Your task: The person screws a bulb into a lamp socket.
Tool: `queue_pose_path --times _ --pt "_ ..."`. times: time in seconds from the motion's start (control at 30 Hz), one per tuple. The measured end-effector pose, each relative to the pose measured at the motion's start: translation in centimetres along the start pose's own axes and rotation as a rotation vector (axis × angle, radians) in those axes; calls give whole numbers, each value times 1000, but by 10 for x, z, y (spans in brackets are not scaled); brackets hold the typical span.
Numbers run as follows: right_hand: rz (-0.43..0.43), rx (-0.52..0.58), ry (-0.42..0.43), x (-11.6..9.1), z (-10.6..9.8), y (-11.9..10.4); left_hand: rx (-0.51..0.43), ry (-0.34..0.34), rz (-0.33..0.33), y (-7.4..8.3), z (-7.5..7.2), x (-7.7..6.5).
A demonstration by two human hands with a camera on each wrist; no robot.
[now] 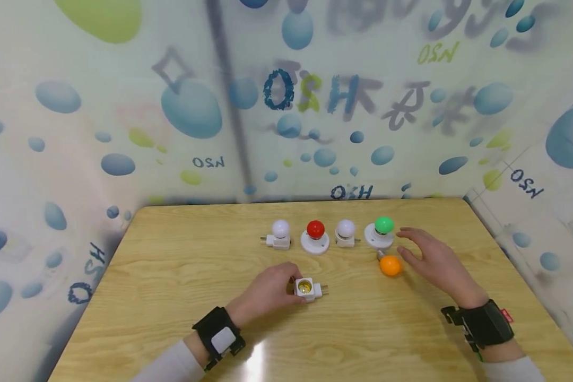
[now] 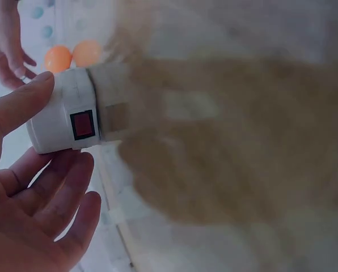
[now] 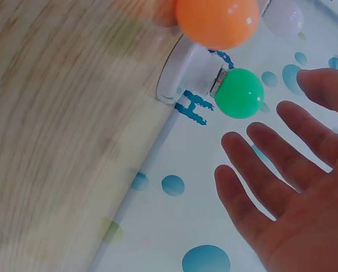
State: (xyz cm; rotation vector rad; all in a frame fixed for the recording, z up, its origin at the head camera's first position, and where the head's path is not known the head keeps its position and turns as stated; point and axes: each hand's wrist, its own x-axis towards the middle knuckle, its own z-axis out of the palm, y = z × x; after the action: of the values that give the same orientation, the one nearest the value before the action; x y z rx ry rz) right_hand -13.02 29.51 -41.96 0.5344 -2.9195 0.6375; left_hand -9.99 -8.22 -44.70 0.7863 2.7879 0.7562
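My left hand (image 1: pixel 273 288) pinches a white plug-in lamp socket (image 1: pixel 305 287) between thumb and fingers, at the table's middle. Its round opening faces up with no bulb in it, and its metal prongs point right. In the left wrist view a red switch (image 2: pixel 83 124) shows on the socket's side. My right hand (image 1: pixel 436 262) hovers with spread fingers just right of an orange bulb (image 1: pixel 390 266), apart from it. That bulb lies on its side, screw base pointing up and left. Behind it a green bulb (image 1: pixel 384 225) stands in a round white base (image 1: pixel 378 237).
Along the back of the wooden table (image 1: pixel 172 276) stand a white bulb (image 1: pixel 280 228) in a plug-in socket, a red bulb (image 1: pixel 315 229) on a round base, and another white bulb (image 1: pixel 346 228) in a plug-in socket. A patterned curtain (image 1: pixel 286 159) rises behind the table.
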Motion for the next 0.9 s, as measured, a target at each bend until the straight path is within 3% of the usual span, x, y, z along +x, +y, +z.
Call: queue_pose_path --times 0.27,0.53,0.7,0.9 --pt "0 2 -32 -1 14 -6 -30 -42 6 -3 9 -3" --pt "35 -77 -26 6 39 -30 -70 -116 -14 -7 2 -1" --pt "82 -163 -81 13 44 -46 -63 -124 12 -7 0 -3" --pt "143 -174 -180 15 49 -53 -76 -136 28 -6 -1 -4"
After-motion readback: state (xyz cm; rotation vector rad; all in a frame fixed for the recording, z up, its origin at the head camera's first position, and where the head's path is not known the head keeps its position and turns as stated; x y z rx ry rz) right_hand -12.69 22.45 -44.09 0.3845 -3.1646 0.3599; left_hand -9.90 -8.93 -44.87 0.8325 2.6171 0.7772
